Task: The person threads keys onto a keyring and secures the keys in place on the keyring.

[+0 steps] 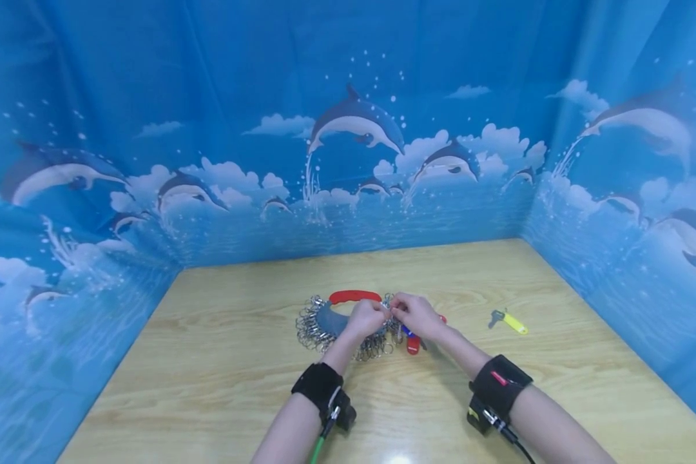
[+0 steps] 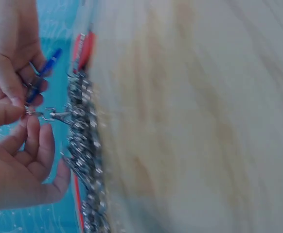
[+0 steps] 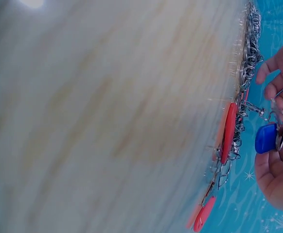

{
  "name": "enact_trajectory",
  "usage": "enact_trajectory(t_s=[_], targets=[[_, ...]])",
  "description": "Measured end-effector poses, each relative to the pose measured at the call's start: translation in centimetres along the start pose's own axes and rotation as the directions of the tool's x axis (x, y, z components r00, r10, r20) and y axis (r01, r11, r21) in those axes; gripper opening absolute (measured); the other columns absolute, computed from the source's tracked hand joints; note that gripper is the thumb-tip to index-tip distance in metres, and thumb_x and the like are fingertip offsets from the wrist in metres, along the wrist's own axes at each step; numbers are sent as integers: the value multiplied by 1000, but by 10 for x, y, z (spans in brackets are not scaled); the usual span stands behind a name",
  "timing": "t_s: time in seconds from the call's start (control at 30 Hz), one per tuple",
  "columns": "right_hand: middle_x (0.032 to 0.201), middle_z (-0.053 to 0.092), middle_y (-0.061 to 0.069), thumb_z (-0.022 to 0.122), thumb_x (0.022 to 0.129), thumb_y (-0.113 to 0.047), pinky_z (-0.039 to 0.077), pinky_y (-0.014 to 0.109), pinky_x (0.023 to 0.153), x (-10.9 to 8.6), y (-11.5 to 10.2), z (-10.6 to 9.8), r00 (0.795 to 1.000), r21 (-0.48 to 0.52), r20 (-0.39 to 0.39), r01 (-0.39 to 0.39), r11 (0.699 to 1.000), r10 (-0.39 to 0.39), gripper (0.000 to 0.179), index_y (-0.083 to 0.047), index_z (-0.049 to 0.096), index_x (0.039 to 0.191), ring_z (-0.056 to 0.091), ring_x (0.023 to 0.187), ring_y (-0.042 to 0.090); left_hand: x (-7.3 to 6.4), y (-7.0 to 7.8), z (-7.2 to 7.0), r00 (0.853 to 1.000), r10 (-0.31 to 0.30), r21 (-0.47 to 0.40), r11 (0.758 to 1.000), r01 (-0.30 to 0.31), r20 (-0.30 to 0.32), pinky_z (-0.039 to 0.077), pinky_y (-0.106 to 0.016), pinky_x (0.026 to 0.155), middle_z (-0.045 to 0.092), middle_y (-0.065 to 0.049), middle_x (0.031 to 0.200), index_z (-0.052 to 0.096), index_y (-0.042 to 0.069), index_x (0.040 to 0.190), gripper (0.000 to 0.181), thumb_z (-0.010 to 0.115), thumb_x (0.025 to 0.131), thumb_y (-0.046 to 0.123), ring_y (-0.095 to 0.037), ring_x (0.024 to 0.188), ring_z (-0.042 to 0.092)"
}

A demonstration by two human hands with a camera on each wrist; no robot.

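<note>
A grey curved key holder [image 1: 332,321] with a red handle [image 1: 355,296] lies on the table, its edge lined with metal clasps and rings [image 1: 312,328]. My left hand [image 1: 370,317] is over its right side. Between the left thumb and fingers a small metal ring [image 2: 32,112] is pinched, next to a snap clasp [image 2: 59,115] that sticks out from the row. My right hand [image 1: 415,314] holds a key with a blue tag [image 3: 266,138], close against the left fingertips. Fingers partly hide the ring and key.
Red tags [image 1: 413,345] hang at the holder's right end beneath my right hand. A key with a yellow tag [image 1: 514,323] lies farther right on the wooden table [image 1: 220,386]. Blue dolphin-print curtains [image 1: 348,212] stand along the back and both sides.
</note>
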State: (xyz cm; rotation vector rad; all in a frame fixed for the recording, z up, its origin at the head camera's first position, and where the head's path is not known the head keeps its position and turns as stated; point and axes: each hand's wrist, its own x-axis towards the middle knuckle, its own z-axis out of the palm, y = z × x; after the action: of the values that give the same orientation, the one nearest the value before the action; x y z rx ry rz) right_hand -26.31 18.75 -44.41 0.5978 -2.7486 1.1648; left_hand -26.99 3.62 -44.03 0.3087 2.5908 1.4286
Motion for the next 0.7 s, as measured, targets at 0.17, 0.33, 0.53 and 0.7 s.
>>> enact_trajectory(t_s=[0.17,0.33,0.53,0.7], targets=[[73,62,3,60,86,-3,47,30,63,2,4,-1,999,1,-32,-33,999,33,3,-1,61,84,57,66,14,0,-5,-1,992,113,78,990,-118,59,35,-23,56,53,2,65,70,0,81,15,63,86,13,-10,59,43],[74,62,5,59,87,-4,47,31,64,1,4,-3,996,36,-12,-90,995,91,5,1,60,85,57,67,15,2,-6,0,994,95,77,992,-99,59,35,-23,53,55,0,69,71,3,86,14,61,88,12,-10,60,43],[73,58,2,59,87,-6,44,27,58,0,0,-5,992,9,37,-119,993,119,5,-1,59,87,52,63,13,2,-3,0,998,61,77,995,-63,33,34,-22,51,58,0,72,72,2,84,13,61,87,10,-11,59,44],[70,57,1,58,88,-5,42,26,55,0,-2,-5,998,-19,30,-56,998,57,5,-2,57,84,49,60,11,2,0,-1,999,39,75,996,-40,19,35,-23,52,63,-3,79,72,2,85,13,61,86,8,-12,62,47]])
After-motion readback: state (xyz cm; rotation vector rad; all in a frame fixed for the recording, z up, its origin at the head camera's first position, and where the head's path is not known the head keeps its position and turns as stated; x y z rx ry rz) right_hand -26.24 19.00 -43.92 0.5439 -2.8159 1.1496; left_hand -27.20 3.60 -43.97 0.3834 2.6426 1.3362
